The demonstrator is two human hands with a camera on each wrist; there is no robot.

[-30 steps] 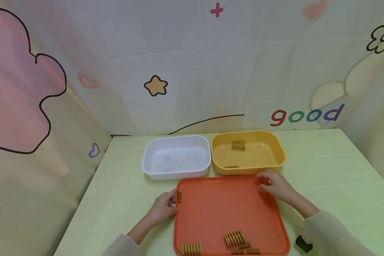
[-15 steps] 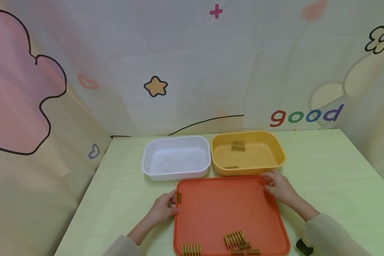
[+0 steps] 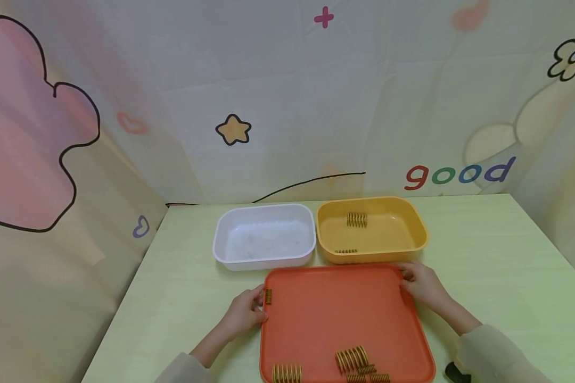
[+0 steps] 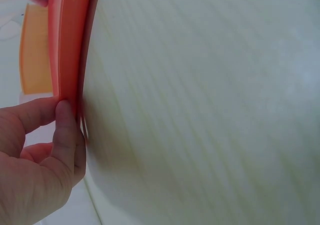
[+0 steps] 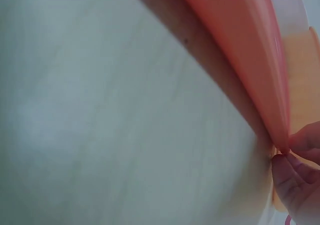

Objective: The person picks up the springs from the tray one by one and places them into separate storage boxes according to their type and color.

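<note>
A red-orange tray (image 3: 335,308) lies on the table. My left hand (image 3: 243,313) pinches its left rim; in the left wrist view, fingers (image 4: 64,127) bear on the tray's side wall (image 4: 70,45). Just inside that rim, by the fingertips, is a small brass coil spring (image 3: 268,296). At the far right corner, my right hand (image 3: 424,287) pinches the rim, which the right wrist view shows between thumb and finger (image 5: 306,137). Along the tray's near side lie a large spring (image 3: 287,373), another large spring (image 3: 351,359) and several small springs (image 3: 379,377).
Behind the tray stand a white bin (image 3: 263,239) and a yellow bin (image 3: 393,234) side by side. Inside the yellow bin are a large spring (image 3: 356,219) and a partly hidden spring (image 3: 346,251). A black object (image 3: 457,372) is beside the right sleeve.
My right hand has slid slightly right and down from above the tray's far right corner and now pinches the corner rim. The left hand, the tray and the springs look unmoved.
</note>
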